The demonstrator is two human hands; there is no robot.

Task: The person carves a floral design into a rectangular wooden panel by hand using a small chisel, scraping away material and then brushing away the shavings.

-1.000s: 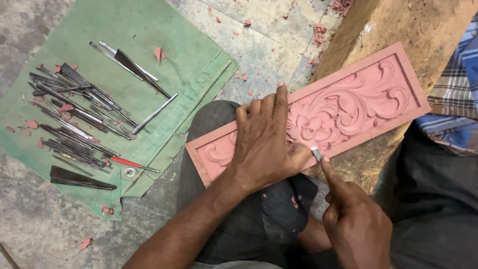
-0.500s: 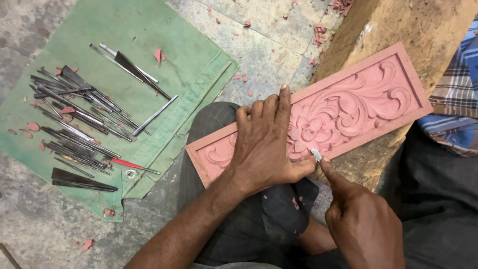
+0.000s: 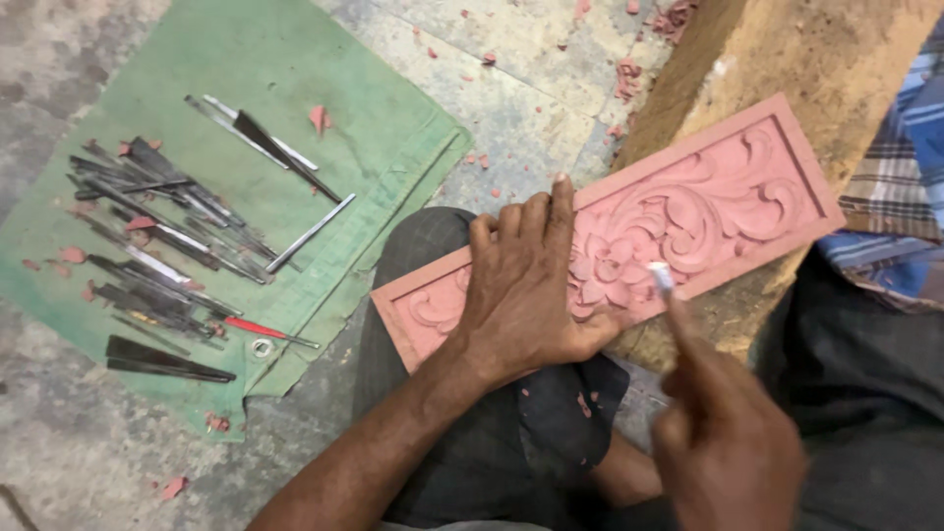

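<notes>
A long pink panel [image 3: 718, 197] carved with leafy scrolls lies tilted across my knee and a wooden block. My left hand [image 3: 521, 285] rests flat on its left half, fingers spread, pressing it down. My right hand [image 3: 723, 442] is at the lower right, fist closed with one finger stretched up. That fingertip, dusted pale, touches the panel's near edge just right of the carved flower [image 3: 605, 270]. I cannot see any tool in either hand.
A green cloth [image 3: 383, 118] on the concrete floor at left holds several dark metal carving tools [image 3: 162, 251]. Pink shavings [image 3: 629, 79] lie scattered about. A big wooden block [image 3: 826, 59] stands under the panel's far end. Blue checked fabric [image 3: 905, 216] is at the right.
My right hand has risen slightly and its outstretched finger has slid right along the panel's near edge. The left hand has stayed pressed on the panel.
</notes>
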